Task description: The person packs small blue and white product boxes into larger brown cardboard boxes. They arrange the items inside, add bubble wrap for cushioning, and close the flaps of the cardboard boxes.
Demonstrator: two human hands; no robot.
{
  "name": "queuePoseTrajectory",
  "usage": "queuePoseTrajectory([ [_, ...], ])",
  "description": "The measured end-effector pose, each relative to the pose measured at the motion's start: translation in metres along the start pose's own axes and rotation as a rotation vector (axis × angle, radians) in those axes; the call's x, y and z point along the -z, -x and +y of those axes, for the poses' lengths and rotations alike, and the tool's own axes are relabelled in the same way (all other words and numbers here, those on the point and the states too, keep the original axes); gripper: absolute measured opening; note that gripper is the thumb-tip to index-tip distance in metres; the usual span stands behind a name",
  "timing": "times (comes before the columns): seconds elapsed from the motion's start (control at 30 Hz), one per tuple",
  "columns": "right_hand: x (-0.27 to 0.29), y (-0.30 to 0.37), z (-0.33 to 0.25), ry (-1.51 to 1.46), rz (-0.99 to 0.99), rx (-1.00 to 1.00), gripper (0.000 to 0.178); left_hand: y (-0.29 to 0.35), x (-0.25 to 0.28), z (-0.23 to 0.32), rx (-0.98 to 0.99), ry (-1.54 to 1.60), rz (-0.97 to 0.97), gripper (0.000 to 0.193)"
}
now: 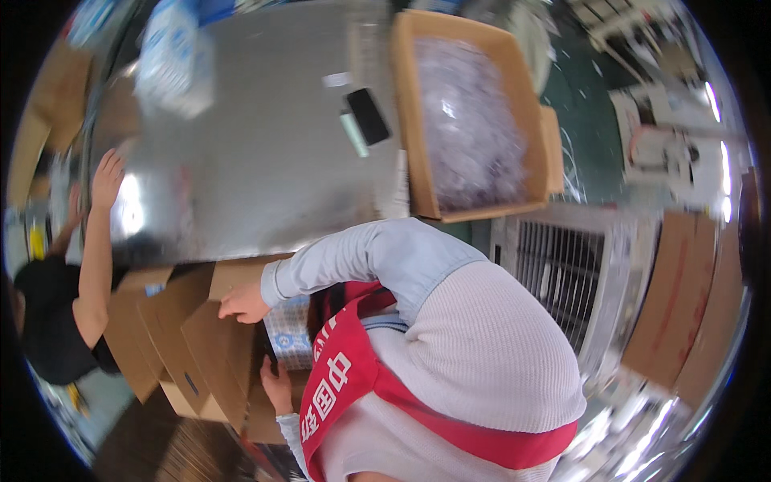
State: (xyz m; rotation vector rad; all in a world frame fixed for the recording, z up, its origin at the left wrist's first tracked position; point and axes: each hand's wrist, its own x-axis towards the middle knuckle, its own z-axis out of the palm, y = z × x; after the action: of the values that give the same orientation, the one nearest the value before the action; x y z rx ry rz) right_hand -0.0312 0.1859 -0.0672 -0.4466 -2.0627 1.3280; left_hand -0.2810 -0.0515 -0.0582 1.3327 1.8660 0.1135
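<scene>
My right hand (245, 304) reaches left in a pale blue sleeve. It is over the upper edge of an open cardboard box (213, 345), its fingers a little bent and apart, and nothing shows in them. Lower down, my left hand (278, 387) is at the box's opening with thumb and fingers apart, near a package with a blue and white pattern (289, 333). Part of that package is hidden behind my arm and red apron. Brown flaps stand up on the box's left side.
A metal table (273, 153) bears a black phone (368, 116), a pale green strip (353, 135) and plastic-wrapped packs (173, 60). Right of it is a carton of clear plastic pieces (474, 120). A co-worker in black (56, 321) rests a hand on the table's left side.
</scene>
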Motion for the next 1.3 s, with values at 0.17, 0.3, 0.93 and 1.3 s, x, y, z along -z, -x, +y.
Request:
queuePoseTrajectory([
  [0.17,0.059,0.114,-0.05,0.05,0.645,-0.115,0.026,-0.038,0.024,0.212,-0.715,-0.398,0.133,0.038],
  [0.3,0.042,0.229,-0.114,0.22,1.01,-0.199,0.015,-0.05,-0.006,0.296,-0.865,-0.33,-0.027,0.037],
  [0.93,0.201,0.687,-0.168,0.104,1.855,-0.434,0.016,0.006,-0.34,0.576,-1.329,-0.535,-0.214,0.046],
  [1.3,0.464,1.072,0.161,0.046,2.073,-1.23,0.03,-0.152,-0.772,0.923,-0.85,-0.242,0.027,0.092],
])
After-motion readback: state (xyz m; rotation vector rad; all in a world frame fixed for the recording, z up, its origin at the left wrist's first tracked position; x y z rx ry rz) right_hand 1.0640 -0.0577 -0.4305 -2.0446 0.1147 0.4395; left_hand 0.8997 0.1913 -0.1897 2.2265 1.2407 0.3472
